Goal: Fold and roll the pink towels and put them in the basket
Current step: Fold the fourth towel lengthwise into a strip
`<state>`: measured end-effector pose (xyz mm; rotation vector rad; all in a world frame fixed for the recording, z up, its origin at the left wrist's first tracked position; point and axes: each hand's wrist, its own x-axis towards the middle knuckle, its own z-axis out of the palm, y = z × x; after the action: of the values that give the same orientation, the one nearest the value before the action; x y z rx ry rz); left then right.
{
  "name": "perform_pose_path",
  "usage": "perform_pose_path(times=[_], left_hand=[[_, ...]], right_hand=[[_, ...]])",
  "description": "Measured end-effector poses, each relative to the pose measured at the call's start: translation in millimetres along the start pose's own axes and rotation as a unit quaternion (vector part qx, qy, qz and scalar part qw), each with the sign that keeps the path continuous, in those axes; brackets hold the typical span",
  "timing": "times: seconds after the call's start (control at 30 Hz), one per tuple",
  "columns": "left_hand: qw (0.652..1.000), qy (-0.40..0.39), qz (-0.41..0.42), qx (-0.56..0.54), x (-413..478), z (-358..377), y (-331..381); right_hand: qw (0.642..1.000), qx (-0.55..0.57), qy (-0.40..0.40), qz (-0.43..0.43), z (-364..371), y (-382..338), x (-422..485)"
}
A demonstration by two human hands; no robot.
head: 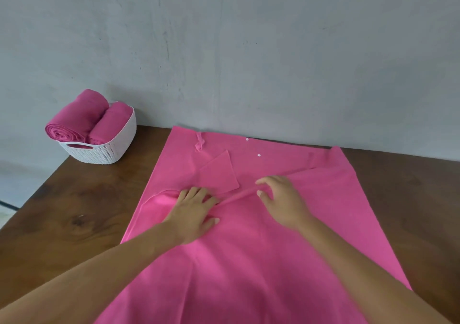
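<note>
Covering much of the brown wooden table, the pink towel is lying spread out and is reaching the near edge, with a diagonal folded ridge crossing its middle. At the far left corner the white basket is holding two rolled towels, well apart from the work. The left hand is pressing flat on the cloth beside the ridge, fingers straight and slightly spread. The right hand is arching over the ridge with fingers bent and apart. Whether its tips are pinching the fold or only touching it is unclear because of blur. The towel is looking thin, light and limp, so it is likely sagging and creasing wherever it is lifted. Taking it at the corners or along the folded edge, with one palm pinning it, seems wisest. A sewn patch, a loop and small white snaps may be making the roll lumpy there.
</note>
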<state>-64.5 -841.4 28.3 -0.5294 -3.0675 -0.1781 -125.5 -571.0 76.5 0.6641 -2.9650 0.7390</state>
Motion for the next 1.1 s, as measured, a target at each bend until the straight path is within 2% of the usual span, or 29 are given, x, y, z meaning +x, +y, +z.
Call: perform_pose_path(times=[0.13, 0.27, 0.37, 0.53, 0.63, 0.7, 0.77, 0.9, 0.97, 1.1], left_hand=[[1.0, -0.009, -0.019, -0.015, -5, 3, 1], [0.998, -0.047, -0.028, 0.004, 8, -5, 10], [0.995, -0.091, -0.038, 0.023, 26, -10, 17], [0.996, -0.081, -0.024, 0.027, 47, -8, 20], [0.998, -0.024, -0.046, -0.041, 50, -10, 11], [0.988, 0.055, -0.075, -0.123, 51, -12, -1], [0.962, 0.131, -0.133, -0.198, 48, -14, -15], [0.899, 0.222, -0.268, -0.265, 45, -27, -36], [0.87, 0.251, -0.315, -0.283, 48, -30, -47], [0.842, 0.269, -0.359, -0.3, 56, -34, -64]], right_hand=[[0.996, -0.065, -0.044, -0.03, 6, 16, 22], [0.991, -0.099, -0.085, -0.02, 14, 27, 19], [0.99, -0.105, -0.095, -0.023, 18, 32, 14], [0.991, -0.08, -0.103, -0.014, 16, 38, 11], [0.992, -0.071, -0.102, -0.015, 9, 38, 19], [0.993, -0.066, -0.101, -0.018, 5, 36, 32], [0.994, -0.049, -0.098, -0.02, 4, 33, 47], [0.996, -0.011, -0.083, -0.039, 9, 17, 82], [0.996, 0.005, -0.069, -0.056, 13, 2, 101], [0.995, 0.018, -0.04, -0.094, 20, -32, 144]])
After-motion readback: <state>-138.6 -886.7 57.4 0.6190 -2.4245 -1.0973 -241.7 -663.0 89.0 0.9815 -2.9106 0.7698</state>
